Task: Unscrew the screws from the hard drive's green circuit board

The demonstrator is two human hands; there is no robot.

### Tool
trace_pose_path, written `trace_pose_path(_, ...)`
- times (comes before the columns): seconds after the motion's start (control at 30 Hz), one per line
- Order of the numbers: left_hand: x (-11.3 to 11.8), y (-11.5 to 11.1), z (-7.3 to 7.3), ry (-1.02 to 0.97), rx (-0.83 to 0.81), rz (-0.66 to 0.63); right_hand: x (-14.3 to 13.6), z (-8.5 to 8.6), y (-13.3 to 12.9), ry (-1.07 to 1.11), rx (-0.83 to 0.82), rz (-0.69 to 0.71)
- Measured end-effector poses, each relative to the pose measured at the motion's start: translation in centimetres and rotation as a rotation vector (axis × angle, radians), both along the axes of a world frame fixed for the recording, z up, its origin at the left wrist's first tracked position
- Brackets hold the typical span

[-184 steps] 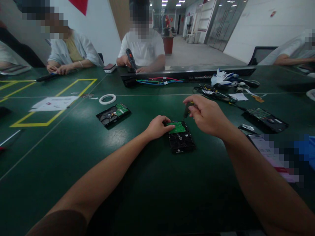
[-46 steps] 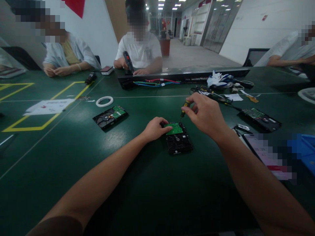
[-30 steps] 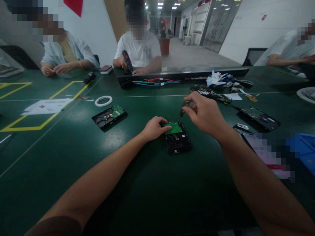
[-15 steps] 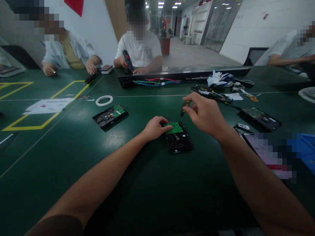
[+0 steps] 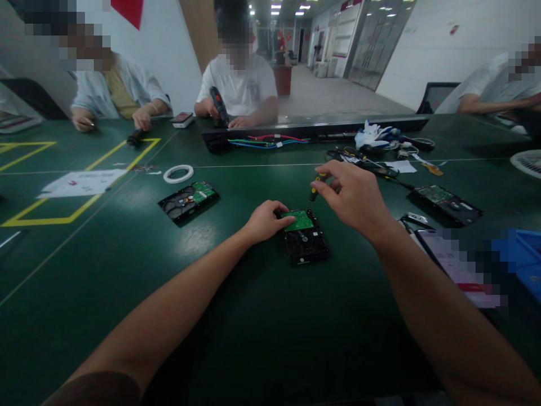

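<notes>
A black hard drive with a green circuit board (image 5: 306, 239) lies on the dark green table (image 5: 253, 299) in front of me. My left hand (image 5: 268, 220) grips its upper left edge, thumb on the board. Between the fingers and thumb of my right hand (image 5: 349, 192) is a small black and yellow screwdriver (image 5: 316, 187), held upright with its tip at the drive's far edge. Whether the tip touches a screw is too small to tell.
A second hard drive (image 5: 189, 202) and a white ring (image 5: 178, 173) lie to the left. On the right are a third drive (image 5: 446, 204), a phone (image 5: 459, 265), a blue bin (image 5: 526, 256) and cables. Across the table, people work, one holding a power driver (image 5: 218, 104).
My hands and the drive have hardly moved. Across the table at left, a person's hand has moved a dark tool left and down.
</notes>
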State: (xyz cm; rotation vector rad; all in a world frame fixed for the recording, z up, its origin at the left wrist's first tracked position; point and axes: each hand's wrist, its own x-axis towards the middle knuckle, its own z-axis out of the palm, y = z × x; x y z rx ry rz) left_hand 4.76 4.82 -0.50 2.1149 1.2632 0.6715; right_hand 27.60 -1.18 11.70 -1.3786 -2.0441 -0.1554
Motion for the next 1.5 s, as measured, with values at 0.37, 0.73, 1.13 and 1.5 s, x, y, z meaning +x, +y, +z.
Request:
trace_pose_path(0.37, -0.13, -0.10, -0.06, -0.009, 0.008, -0.011, -0.14, 0.07, -0.36, 0.076, -0.109, 0.022)
trace_pose_path(0.73, 0.03, -0.09, 0.08, -0.008, 0.000, 0.002, -0.04, -0.22, 0.00, 0.004, 0.001, -0.049)
trace_pose_path(1.13, -0.06, -0.05, -0.05, -0.007, -0.021, 0.002, -0.04, 0.03, -0.12, -0.007, -0.030, -0.010)
trace_pose_path(1.5, -0.17, 0.10, -0.16, -0.014, -0.014, -0.008, -0.02, 0.03, -0.10, 0.000, -0.024, -0.022)
